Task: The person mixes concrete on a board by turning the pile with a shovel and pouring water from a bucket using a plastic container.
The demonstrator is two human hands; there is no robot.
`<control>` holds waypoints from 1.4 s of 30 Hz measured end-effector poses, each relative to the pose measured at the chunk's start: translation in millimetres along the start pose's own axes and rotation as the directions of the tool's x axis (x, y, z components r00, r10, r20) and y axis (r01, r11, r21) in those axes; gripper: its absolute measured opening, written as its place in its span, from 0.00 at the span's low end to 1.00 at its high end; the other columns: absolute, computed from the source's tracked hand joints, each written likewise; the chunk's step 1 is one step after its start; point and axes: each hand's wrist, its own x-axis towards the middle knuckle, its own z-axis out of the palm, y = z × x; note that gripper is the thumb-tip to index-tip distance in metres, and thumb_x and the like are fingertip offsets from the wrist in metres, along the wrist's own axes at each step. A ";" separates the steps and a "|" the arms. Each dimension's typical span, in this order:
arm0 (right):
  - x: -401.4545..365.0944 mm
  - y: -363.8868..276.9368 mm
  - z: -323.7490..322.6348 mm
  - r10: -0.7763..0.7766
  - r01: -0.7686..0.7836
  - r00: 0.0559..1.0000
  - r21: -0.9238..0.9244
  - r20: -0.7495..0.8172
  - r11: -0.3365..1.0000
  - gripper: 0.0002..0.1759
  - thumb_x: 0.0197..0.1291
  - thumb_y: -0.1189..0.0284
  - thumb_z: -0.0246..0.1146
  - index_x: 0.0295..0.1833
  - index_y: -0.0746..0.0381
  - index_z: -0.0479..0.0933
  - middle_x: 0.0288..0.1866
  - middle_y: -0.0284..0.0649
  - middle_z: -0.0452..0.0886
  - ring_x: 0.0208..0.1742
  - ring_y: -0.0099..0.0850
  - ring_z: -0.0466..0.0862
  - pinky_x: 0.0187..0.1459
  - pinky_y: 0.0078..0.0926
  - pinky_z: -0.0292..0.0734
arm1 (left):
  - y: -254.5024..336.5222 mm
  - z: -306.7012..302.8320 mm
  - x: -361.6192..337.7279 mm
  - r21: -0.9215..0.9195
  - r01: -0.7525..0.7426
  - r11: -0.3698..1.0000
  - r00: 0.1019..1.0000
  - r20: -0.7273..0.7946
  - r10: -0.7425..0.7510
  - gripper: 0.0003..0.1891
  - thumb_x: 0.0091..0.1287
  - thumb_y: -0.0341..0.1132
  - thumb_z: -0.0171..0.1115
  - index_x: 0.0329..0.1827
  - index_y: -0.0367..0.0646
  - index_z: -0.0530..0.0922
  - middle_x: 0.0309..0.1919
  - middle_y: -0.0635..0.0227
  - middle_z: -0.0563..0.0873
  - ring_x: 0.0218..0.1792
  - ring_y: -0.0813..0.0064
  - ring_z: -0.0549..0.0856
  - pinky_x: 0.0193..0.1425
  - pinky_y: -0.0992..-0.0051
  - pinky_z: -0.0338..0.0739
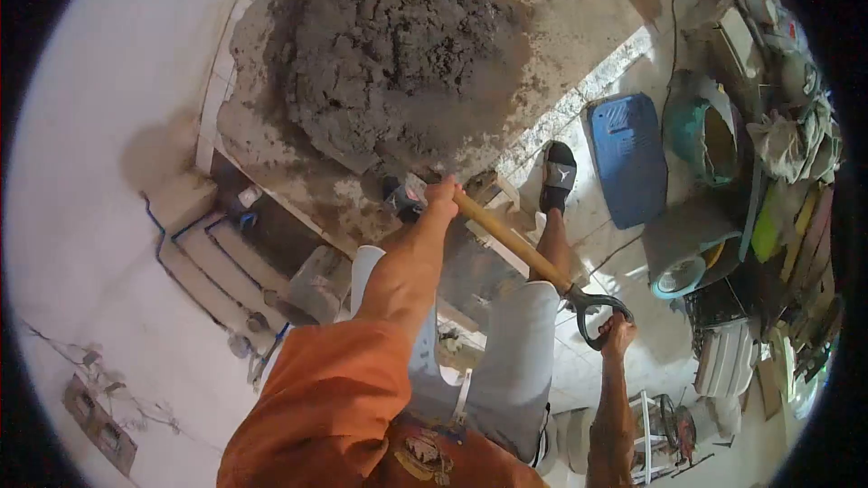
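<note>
I look straight down at a big grey mound of wet mortar point(389, 45) on the floor. My left hand point(443, 194) grips the wooden shaft of a shovel point(511, 239) low down, close to the mound's near edge. My right hand point(619, 336) is closed on the shovel's black D-shaped grip. The blade is hidden behind my left hand and the mortar edge. My legs in light shorts and a black sandal point(559, 176) stand just behind the mound.
A white wall point(90, 172) with chased grooves and blue conduit runs along the left. A blue container point(628, 158), a teal bucket point(701, 131), a tilted grey bucket point(683, 258) and piled clutter crowd the right side. A cable crosses the tiled floor.
</note>
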 end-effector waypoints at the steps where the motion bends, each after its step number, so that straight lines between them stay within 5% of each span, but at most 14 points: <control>1: 9.2 5.0 -11.7 0.072 -0.073 0.997 -0.026 -0.012 0.997 0.10 0.54 0.69 0.61 0.29 0.61 0.68 0.14 0.30 0.64 0.11 0.20 0.64 0.12 0.20 0.63 | 1.0 -1.3 -6.3 -0.083 0.005 0.997 1.000 -0.004 -0.006 0.13 0.58 0.31 0.63 0.39 0.34 0.70 0.28 0.62 0.77 0.21 0.66 0.75 0.26 0.67 0.75; 6: 40.4 -30.7 -23.3 0.567 -0.568 0.798 -0.059 0.205 0.821 0.05 0.53 0.73 0.58 0.28 0.61 0.71 0.14 0.30 0.64 0.11 0.22 0.64 0.13 0.20 0.64 | 48.0 16.3 -71.8 0.257 -0.236 0.937 0.970 0.011 0.241 0.18 0.57 0.31 0.64 0.43 0.29 0.68 0.30 0.58 0.79 0.27 0.64 0.80 0.29 0.65 0.77; 11: 89.7 -44.1 -28.7 0.637 -0.398 0.434 -0.499 0.637 0.770 0.16 0.61 0.64 0.52 0.41 0.67 0.74 0.29 0.43 0.80 0.21 0.29 0.77 0.17 0.27 0.72 | 117.9 89.3 -123.9 0.670 -0.379 0.638 0.851 -0.019 0.525 0.23 0.56 0.31 0.62 0.47 0.25 0.63 0.37 0.49 0.78 0.36 0.59 0.81 0.37 0.63 0.77; 14: -66.1 -203.4 28.6 0.242 -0.355 0.475 -0.068 0.846 0.932 0.23 0.63 0.59 0.49 0.50 0.70 0.70 0.41 0.48 0.79 0.31 0.34 0.80 0.27 0.29 0.77 | 152.1 127.8 -119.6 0.712 -0.378 0.592 0.793 -0.081 0.604 0.27 0.55 0.31 0.62 0.51 0.27 0.58 0.44 0.43 0.74 0.42 0.55 0.80 0.44 0.61 0.77; 18: -99.8 -202.8 15.4 -0.170 0.068 0.805 0.197 0.568 0.978 0.31 0.66 0.52 0.44 0.59 0.69 0.64 0.47 0.49 0.77 0.47 0.34 0.78 0.48 0.30 0.73 | 202.7 128.6 -185.5 0.719 -0.318 0.618 0.812 -0.130 0.570 0.28 0.55 0.31 0.61 0.53 0.31 0.56 0.47 0.42 0.72 0.45 0.55 0.80 0.48 0.61 0.77; 19: -160.3 -260.9 35.5 -0.277 0.091 0.670 0.294 0.689 0.951 0.32 0.64 0.50 0.45 0.58 0.69 0.66 0.45 0.46 0.78 0.44 0.32 0.79 0.45 0.27 0.74 | 205.8 134.6 -186.5 0.731 -0.306 0.610 0.797 -0.154 0.584 0.27 0.55 0.31 0.61 0.52 0.31 0.57 0.46 0.43 0.72 0.45 0.55 0.80 0.48 0.60 0.77; 22: -197.0 -291.5 27.4 -0.337 0.595 0.622 -0.146 0.707 0.791 0.28 0.58 0.51 0.57 0.46 0.69 0.74 0.25 0.38 0.77 0.28 0.27 0.78 0.32 0.22 0.72 | 216.9 118.7 -195.9 0.698 -0.292 0.654 0.858 -0.111 0.501 0.27 0.55 0.34 0.58 0.54 0.24 0.65 0.44 0.49 0.77 0.44 0.57 0.80 0.50 0.62 0.75; 26: -231.7 -290.9 2.7 -0.121 -0.084 0.687 0.243 0.717 0.966 0.23 0.56 0.53 0.61 0.35 0.66 0.73 0.14 0.32 0.66 0.13 0.24 0.67 0.17 0.26 0.62 | 169.1 82.1 -294.4 0.012 -0.387 0.922 0.869 0.338 0.361 0.31 0.52 0.28 0.60 0.62 0.35 0.61 0.35 0.58 0.74 0.33 0.65 0.79 0.31 0.64 0.78; 28: -241.2 -283.2 -8.8 -0.082 -0.163 0.773 0.322 0.630 0.933 0.20 0.58 0.54 0.58 0.31 0.61 0.70 0.09 0.28 0.57 0.08 0.23 0.59 0.13 0.25 0.57 | 137.1 90.2 -367.9 -0.022 -0.444 0.896 0.848 0.311 0.428 0.40 0.54 0.25 0.57 0.70 0.45 0.47 0.36 0.58 0.75 0.30 0.67 0.79 0.26 0.67 0.78; 34: -180.9 -227.0 135.2 -0.017 -0.069 0.935 0.230 0.353 0.971 0.21 0.58 0.53 0.61 0.26 0.58 0.67 0.12 0.27 0.59 0.11 0.21 0.60 0.16 0.25 0.61 | 154.7 133.1 -169.0 0.336 -0.411 0.847 0.904 0.270 0.332 0.43 0.55 0.22 0.54 0.71 0.52 0.40 0.49 0.54 0.69 0.27 0.68 0.78 0.24 0.66 0.77; 36: -161.9 -236.9 153.9 0.035 -0.133 0.933 0.252 0.358 0.958 0.20 0.59 0.55 0.60 0.27 0.60 0.68 0.12 0.29 0.60 0.11 0.23 0.61 0.17 0.25 0.62 | 151.4 165.2 -94.4 0.467 -0.828 0.311 0.433 0.180 0.883 0.41 0.54 0.22 0.50 0.72 0.48 0.42 0.49 0.51 0.71 0.26 0.65 0.77 0.27 0.67 0.76; 38: -178.2 -235.6 125.8 0.095 -0.212 0.903 0.242 0.419 0.947 0.22 0.59 0.54 0.59 0.27 0.62 0.68 0.12 0.30 0.60 0.11 0.24 0.62 0.18 0.26 0.62 | 84.7 110.0 -111.0 0.583 -0.782 0.221 0.418 0.227 0.880 0.41 0.54 0.22 0.49 0.72 0.46 0.42 0.47 0.50 0.73 0.25 0.63 0.77 0.27 0.67 0.75; 39: -215.1 -259.3 127.0 -0.099 0.082 0.925 0.062 0.367 0.995 0.22 0.59 0.55 0.59 0.28 0.64 0.68 0.12 0.31 0.60 0.12 0.26 0.62 0.19 0.28 0.63 | 101.2 91.0 -148.1 0.566 -0.711 0.417 0.625 0.238 0.743 0.42 0.53 0.21 0.50 0.72 0.45 0.41 0.45 0.51 0.74 0.24 0.63 0.77 0.26 0.67 0.75; 42: -271.1 -269.9 106.1 0.098 -0.195 0.892 0.180 0.440 0.964 0.21 0.59 0.57 0.60 0.29 0.65 0.68 0.12 0.32 0.61 0.12 0.28 0.62 0.19 0.31 0.63 | 178.3 106.8 -251.7 0.471 -0.546 0.693 0.837 0.354 0.419 0.44 0.52 0.21 0.52 0.71 0.43 0.39 0.43 0.51 0.75 0.24 0.62 0.78 0.24 0.66 0.75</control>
